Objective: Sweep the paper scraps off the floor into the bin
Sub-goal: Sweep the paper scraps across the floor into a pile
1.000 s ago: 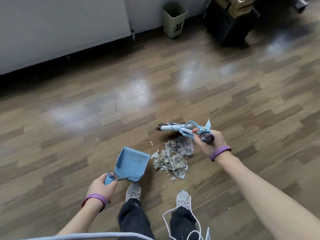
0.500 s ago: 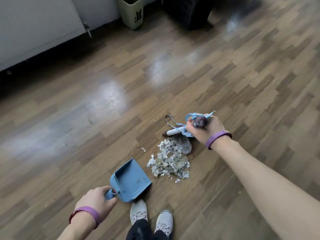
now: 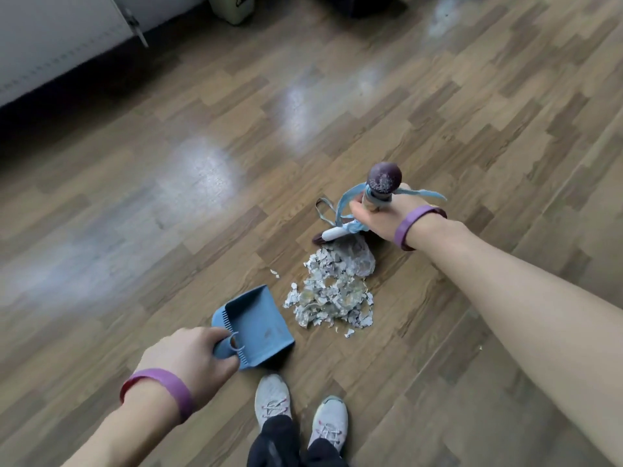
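A heap of torn paper scraps (image 3: 332, 291) lies on the wooden floor in front of my feet. My left hand (image 3: 188, 357) grips the handle of a blue dustpan (image 3: 256, 326), which rests on the floor just left of the heap, mouth toward it. My right hand (image 3: 374, 215) holds the broom (image 3: 382, 183) by its handle, below the dark rounded end wrapped in blue ribbon. The broom's head touches the floor at the far side of the heap, mostly hidden by my hand. The pale green bin (image 3: 232, 6) stands far off by the wall, cut by the top edge.
A white radiator (image 3: 60, 38) runs along the wall at top left. A dark object (image 3: 357, 5) sits right of the bin. My two shoes (image 3: 300, 412) stand just behind the dustpan. Open wooden floor (image 3: 168, 183) spreads between me and the bin.
The view has tilted down and closed in. The dustpan has turned so its mouth faces the heap. My right hand has raised the broom handle more upright.
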Tool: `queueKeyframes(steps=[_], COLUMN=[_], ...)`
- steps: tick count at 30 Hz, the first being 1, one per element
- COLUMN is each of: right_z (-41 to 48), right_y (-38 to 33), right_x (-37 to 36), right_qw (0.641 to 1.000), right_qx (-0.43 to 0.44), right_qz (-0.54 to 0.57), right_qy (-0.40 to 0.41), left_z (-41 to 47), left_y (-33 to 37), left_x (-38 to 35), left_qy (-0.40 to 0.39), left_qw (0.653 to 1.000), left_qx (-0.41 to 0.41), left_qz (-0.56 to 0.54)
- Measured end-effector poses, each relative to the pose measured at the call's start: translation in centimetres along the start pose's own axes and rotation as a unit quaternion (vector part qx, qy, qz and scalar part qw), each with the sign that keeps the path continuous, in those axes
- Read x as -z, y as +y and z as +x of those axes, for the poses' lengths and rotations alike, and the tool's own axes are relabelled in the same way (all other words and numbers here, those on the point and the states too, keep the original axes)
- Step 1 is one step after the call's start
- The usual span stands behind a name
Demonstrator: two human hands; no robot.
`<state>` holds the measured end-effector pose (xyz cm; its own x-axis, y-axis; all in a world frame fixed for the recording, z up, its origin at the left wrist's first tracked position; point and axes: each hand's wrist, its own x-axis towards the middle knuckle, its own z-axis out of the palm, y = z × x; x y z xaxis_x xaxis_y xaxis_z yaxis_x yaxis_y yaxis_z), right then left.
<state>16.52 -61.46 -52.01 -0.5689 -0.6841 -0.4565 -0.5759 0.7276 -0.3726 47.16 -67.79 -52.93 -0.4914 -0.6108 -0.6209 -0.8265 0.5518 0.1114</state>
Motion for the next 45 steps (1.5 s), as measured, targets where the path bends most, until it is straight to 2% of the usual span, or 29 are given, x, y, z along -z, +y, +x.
queueKeyframes(steps=[1,2,4,7,11,15,18,25,28,30,36,40,45], right_z=[0.4,0.0,-0.4,-1.0,-1.7,-2.4,-2.5,-2.2,-3.3,-3.9,-5.7,-6.3,-6.5], right_y=[0.5,0.5,1.0,1.0,1.5,1.6,1.6,2.3,0.7,-0.4,-3.3,-3.9,-4.1], right_x=[-0.4,-0.7,-0.8,-0.6,-0.6,-0.3,-0.2,-2.3,-2.6,-2.8,-1.3,-0.2,-0.6], right_qw=[1.000,1.000,1.000,0.999,0.999,0.993,0.997,0.999,0.996,0.992,0.978,0.964,0.939], right_qx=[0.017,-0.004,0.007,-0.005,-0.012,-0.011,0.014,-0.022,-0.016,-0.003,-0.005,-0.044,-0.074], right_qz=[0.001,0.004,-0.005,0.010,-0.011,-0.021,-0.047,-0.039,-0.031,0.007,0.124,0.199,0.256], right_qy=[0.018,0.008,0.000,-0.040,-0.043,-0.117,-0.052,0.020,0.086,0.126,0.165,0.170,0.216], left_z=[0.1,0.3,0.7,1.0,0.8,0.9,0.6,0.7,1.1,1.1,0.8,0.8,0.4], left_y=[0.6,1.1,1.9,2.6,3.9,4.9,5.1,6.5,7.0,6.9,5.8,5.3,4.4], left_x=[0.1,0.2,0.3,-0.6,-2.8,-3.6,-3.9,-4.8,-5.2,-5.4,-5.9,-6.1,-6.6], left_qy=[-0.003,-0.005,-0.005,0.003,-0.010,0.008,0.024,0.030,0.037,0.041,0.036,0.041,0.042], left_qw=[1.000,1.000,1.000,0.999,0.995,0.990,0.992,0.984,0.983,0.982,0.983,0.984,0.985], left_qx=[-0.006,-0.009,-0.012,-0.012,-0.012,0.007,0.010,0.046,0.047,0.048,0.052,0.050,0.048], left_qz=[0.009,0.015,0.010,-0.032,-0.099,-0.138,-0.122,-0.171,-0.173,-0.176,-0.171,-0.166,-0.160])
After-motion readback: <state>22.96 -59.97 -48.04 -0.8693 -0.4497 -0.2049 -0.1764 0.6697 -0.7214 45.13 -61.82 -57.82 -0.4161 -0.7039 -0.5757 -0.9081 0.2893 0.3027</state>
